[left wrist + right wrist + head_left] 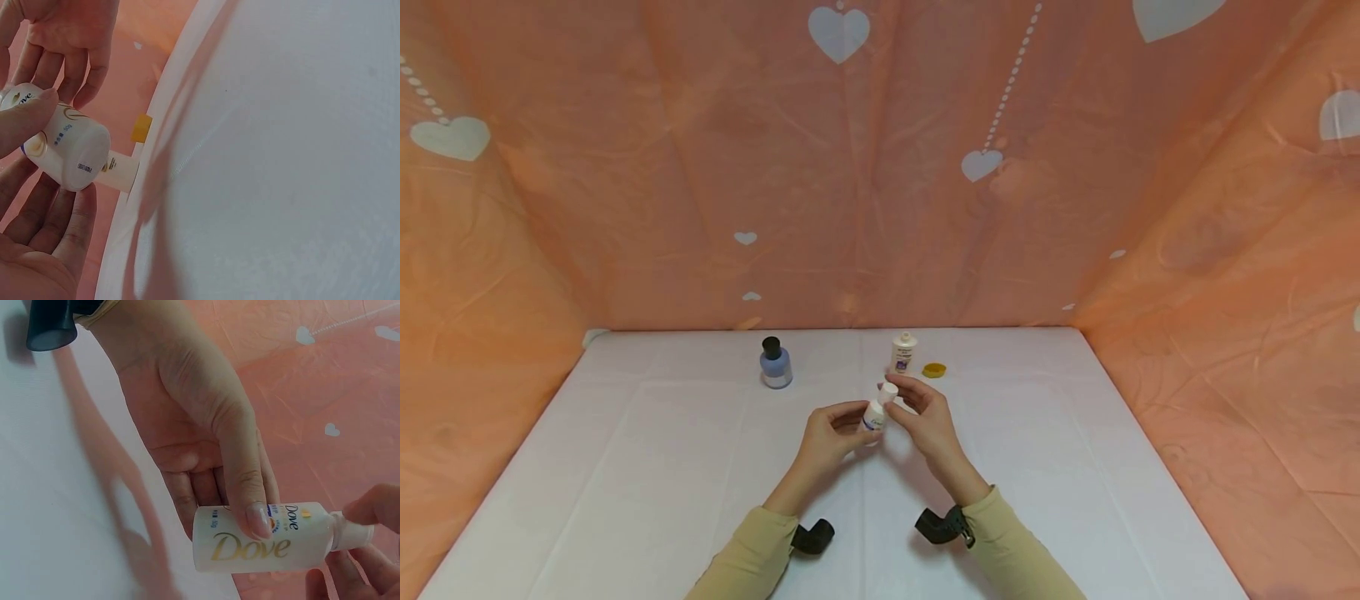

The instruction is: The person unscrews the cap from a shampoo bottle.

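One "Dove" bottle (275, 553) — left hand (829, 436) grips it, right hand (932, 419) pinches cap (889, 392) — finer print (63, 135) uncertain.

Tan sleeves (1022, 552) adjoin curved black wrist devices (937, 527).

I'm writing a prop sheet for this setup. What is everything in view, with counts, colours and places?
Dove bottle: one, white, gripped by the left hand
Small cap: one, white, at that bottle's top, pinched by the right hand
Second bottle: one, white, standing toward the back of the table
Lid: one, yellow, just right of the second bottle
Third bottle: one, blue with a black top, standing at back left
Table: one, white, beneath everything
Backdrop: sheet count unclear, orange-pink, behind and at both sides
Hearts: several, pale, on the backdrop
Wrist devices: two, black, one per wrist
Sleeves: two, tan, on the forearms
Hands: two, bare, above the table
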Available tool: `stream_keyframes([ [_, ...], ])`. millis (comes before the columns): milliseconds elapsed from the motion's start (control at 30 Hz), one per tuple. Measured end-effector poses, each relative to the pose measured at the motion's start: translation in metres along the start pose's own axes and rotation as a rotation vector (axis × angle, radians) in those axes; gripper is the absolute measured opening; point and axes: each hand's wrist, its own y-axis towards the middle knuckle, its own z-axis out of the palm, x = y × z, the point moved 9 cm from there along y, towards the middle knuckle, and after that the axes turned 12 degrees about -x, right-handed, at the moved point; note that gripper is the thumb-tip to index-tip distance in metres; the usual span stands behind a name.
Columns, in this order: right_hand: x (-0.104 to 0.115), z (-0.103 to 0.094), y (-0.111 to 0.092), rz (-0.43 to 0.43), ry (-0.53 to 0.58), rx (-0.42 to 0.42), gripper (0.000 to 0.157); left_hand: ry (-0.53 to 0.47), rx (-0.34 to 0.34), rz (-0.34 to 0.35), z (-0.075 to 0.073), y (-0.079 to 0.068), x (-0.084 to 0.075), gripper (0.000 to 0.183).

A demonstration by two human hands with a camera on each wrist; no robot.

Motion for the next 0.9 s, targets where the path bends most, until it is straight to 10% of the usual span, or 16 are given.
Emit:
stream_keyframes([
  [900, 0.029, 0.001, -0.006, 0.015, -0.13, -0.069, 0.031, -0.005, 0.004, -0.009, -0.001, 0.0, 0.0, 0.044],
])
